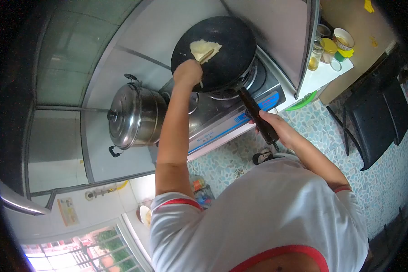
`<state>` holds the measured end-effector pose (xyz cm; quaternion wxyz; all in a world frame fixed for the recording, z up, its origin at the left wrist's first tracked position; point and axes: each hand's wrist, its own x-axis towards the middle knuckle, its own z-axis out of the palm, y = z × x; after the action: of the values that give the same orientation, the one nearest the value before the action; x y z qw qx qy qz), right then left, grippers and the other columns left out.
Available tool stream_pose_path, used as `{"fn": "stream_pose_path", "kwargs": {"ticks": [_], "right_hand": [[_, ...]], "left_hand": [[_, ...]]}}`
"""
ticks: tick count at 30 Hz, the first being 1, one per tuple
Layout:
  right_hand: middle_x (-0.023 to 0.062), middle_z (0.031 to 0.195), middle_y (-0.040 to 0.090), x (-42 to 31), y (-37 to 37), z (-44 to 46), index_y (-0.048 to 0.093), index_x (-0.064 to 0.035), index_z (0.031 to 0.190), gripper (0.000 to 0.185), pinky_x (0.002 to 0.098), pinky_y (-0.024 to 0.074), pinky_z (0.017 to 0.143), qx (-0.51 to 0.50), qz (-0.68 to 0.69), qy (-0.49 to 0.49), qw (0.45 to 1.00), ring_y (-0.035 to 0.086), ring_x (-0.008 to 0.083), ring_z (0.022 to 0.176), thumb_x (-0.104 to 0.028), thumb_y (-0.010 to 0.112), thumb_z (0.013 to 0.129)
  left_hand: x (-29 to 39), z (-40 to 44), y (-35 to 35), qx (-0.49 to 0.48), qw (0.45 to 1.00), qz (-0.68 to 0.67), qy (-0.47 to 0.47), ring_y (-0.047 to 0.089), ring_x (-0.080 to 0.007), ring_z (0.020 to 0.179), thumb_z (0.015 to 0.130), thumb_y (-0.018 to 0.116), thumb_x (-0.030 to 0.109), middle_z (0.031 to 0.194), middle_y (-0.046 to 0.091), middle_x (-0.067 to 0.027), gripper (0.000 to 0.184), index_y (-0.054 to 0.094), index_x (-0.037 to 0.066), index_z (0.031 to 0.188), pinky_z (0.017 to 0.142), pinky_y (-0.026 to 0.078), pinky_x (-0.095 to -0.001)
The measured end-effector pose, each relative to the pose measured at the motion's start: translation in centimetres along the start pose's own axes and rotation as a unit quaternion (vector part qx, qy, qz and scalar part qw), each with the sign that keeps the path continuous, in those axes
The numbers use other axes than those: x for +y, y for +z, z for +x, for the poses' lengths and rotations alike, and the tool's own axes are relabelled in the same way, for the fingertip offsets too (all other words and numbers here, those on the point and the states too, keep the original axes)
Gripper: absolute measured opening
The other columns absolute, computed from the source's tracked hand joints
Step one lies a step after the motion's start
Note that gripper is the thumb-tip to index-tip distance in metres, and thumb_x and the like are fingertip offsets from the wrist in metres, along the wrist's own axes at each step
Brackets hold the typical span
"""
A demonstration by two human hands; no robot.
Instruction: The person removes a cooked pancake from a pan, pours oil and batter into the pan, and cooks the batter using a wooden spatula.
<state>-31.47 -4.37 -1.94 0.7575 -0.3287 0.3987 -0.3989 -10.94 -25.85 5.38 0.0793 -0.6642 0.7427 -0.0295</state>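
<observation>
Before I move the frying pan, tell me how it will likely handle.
The frying pan will probably feel front-heavy: its wide bowl sits well beyond the right hand on the long handle. Gripped there, it may also twist. If tipped, the pale flat food might slide, since the dark surface looks smooth.

The pan (233, 59) has a smooth, matt interior and a plastic-looking handle (259, 119); the lidded pot (138, 118) is glossy metal, the shirt (276, 204) matt cloth, the floor tiles (381, 195) smooth.
</observation>
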Motion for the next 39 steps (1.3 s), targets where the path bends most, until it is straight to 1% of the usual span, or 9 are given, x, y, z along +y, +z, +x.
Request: {"fn": "stream_pose_path", "kwargs": {"ticks": [4,11,14,17,20,27,30,35,39], "right_hand": [[0.0028,0.074,0.057,-0.7,0.4,-0.4,0.059,-0.0024,0.098,0.046,0.0188,0.0383,0.057,0.009,0.012,0.017,1.0,0.051,0.007,0.066,-0.043,0.037,0.089],[0.0017,0.073,0.056,-0.6,0.4,-0.4,0.059,-0.0016,0.099,0.047,0.0182,0.0383,0.056,0.01,0.029,0.019,0.999,0.051,0.0062,0.065,-0.043,0.038,0.089],[0.0015,0.074,0.056,-0.4,0.9,-0.4,0.059,-0.0019,0.098,0.047,0.0185,0.0393,0.057,0.011,0.028,0.016,0.999,0.051,0.0064,0.065,-0.044,0.039,0.088],[0.0017,0.075,0.056,0.1,0.9,-0.2,0.058,-0.0021,0.098,0.047,0.0184,0.0403,0.058,0.025,0.028,0.017,0.999,0.051,0.0067,0.067,-0.044,0.039,0.088],[0.0026,0.082,0.058,-0.2,1.0,-0.5,0.059,-0.0034,0.097,0.043,0.0222,0.0388,0.067,0.021,0.043,0.034,0.998,0.05,0.0096,0.073,-0.041,0.043,0.087],[0.0012,0.082,0.057,-0.2,1.4,-0.8,0.056,-0.0004,0.102,0.046,0.0177,0.0432,0.06,0.027,0.052,0.006,0.998,0.053,0.0058,0.069,-0.042,0.042,0.087],[0.0005,0.072,0.055,-0.2,1.5,-0.9,0.059,-0.0029,0.097,0.044,0.0191,0.0405,0.056,0.016,0.084,0.034,0.996,0.051,0.0074,0.063,-0.042,0.043,0.087],[0.001,0.067,0.054,-0.4,1.9,-1.2,0.058,-0.0034,0.095,0.041,0.0185,0.0399,0.053,0.023,0.083,0.028,0.996,0.05,0.0075,0.058,-0.04,0.042,0.088],[0.0003,0.067,0.053,-0.5,2.1,-1.4,0.057,-0.0039,0.1,0.043,0.0187,0.0383,0.052,0.022,0.077,0.014,0.997,0.048,0.007,0.059,-0.042,0.041,0.087]], "left_hand": [[-1.2,-0.4,-2.0,0.12,0.989,-0.082,0.025,0.056,-0.0338,0.088,0.086,0.035,0.03,0.093,0.061,-0.0154,0.035,0.062,0.009,0.094,0.076,0.044,-0.0432],[-0.3,1.1,2.7,0.054,0.995,-0.076,0.042,0.057,-0.0341,0.086,0.085,0.041,0.029,0.088,0.061,-0.016,0.03,0.063,0.011,0.092,0.074,0.044,-0.0428],[-2.3,1.5,0.8,0.026,0.987,-0.105,0.119,0.056,-0.034,0.087,0.085,0.041,0.03,0.089,0.061,-0.0154,0.03,0.063,0.012,0.092,0.075,0.044,-0.043],[-3.0,1.5,-0.5,0.068,0.993,-0.089,0.047,0.057,-0.0348,0.085,0.086,0.044,0.031,0.09,0.059,-0.0187,0.031,0.061,0.011,0.101,0.072,0.045,-0.0418],[-2.6,1.4,2.5,0.034,0.994,-0.063,0.08,0.056,-0.0355,0.084,0.086,0.043,0.032,0.09,0.059,-0.0191,0.032,0.06,0.009,0.1,0.072,0.044,-0.0423],[-1.8,-0.9,-1.3,0.014,0.987,-0.097,0.127,0.057,-0.0349,0.085,0.087,0.042,0.031,0.089,0.06,-0.0179,0.032,0.06,0.01,0.103,0.071,0.045,-0.0402],[-1.2,-1.0,2.4,-0.001,0.993,-0.06,0.104,0.056,-0.0332,0.091,0.085,0.041,0.035,0.093,0.061,-0.0152,0.032,0.063,0.015,0.097,0.077,0.044,-0.0416],[-4.9,-0.3,-1.4,-0.03,0.988,-0.069,0.134,0.056,-0.0311,0.092,0.085,0.043,0.037,0.098,0.06,-0.0125,0.031,0.061,0.02,0.103,0.078,0.044,-0.0385],[-9.3,-1.4,-5.7,-0.05,0.985,0.035,0.162,0.058,-0.03,0.085,0.081,0.053,0.024,0.091,0.062,-0.0142,0.023,0.063,0.013,0.098,0.074,0.045,-0.0372]]}}
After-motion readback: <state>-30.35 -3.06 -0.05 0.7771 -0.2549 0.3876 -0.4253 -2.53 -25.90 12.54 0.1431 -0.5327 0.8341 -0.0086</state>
